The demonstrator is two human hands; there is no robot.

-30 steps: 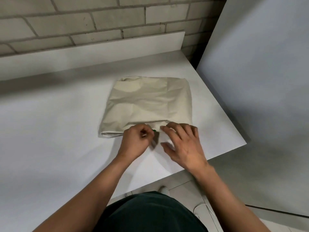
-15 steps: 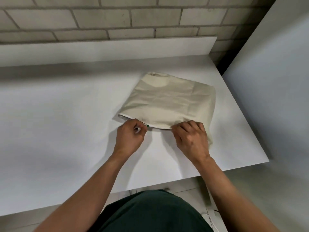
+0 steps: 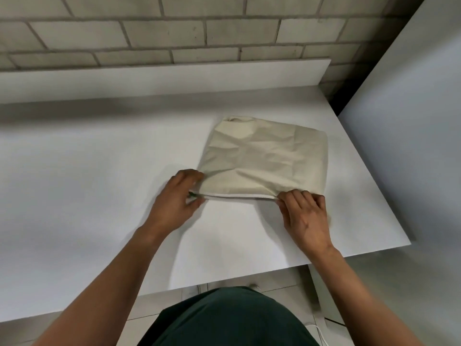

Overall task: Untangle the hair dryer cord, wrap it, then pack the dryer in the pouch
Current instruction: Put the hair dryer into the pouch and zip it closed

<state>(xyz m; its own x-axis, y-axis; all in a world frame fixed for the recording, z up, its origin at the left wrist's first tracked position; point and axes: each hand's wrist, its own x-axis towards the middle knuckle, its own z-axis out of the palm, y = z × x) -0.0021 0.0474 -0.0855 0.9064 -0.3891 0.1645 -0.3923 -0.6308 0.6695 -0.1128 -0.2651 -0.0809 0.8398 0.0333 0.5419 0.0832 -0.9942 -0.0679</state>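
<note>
A beige cloth pouch [image 3: 267, 156] lies bulging on the white table [image 3: 99, 183], right of centre. My left hand [image 3: 178, 198] pinches the near-left corner of the pouch, where a small green bit shows between the fingers. At the near-right corner my right hand [image 3: 304, 216] grips the pouch's near edge. That near edge runs as a straight closed white seam between both hands. The hair dryer and its cord are not visible; the pouch hides whatever is inside.
A brick wall [image 3: 199, 33] and a low white upstand [image 3: 162, 78] close off the back of the table. A white panel [image 3: 411, 146] stands at the right, past the table's right edge. The table's front edge is close to my body, with floor tiles below.
My left hand has slid left along the pouch's near edge to its corner, and my hands are now far apart. The near edge went from gaping to a straight closed line.
</note>
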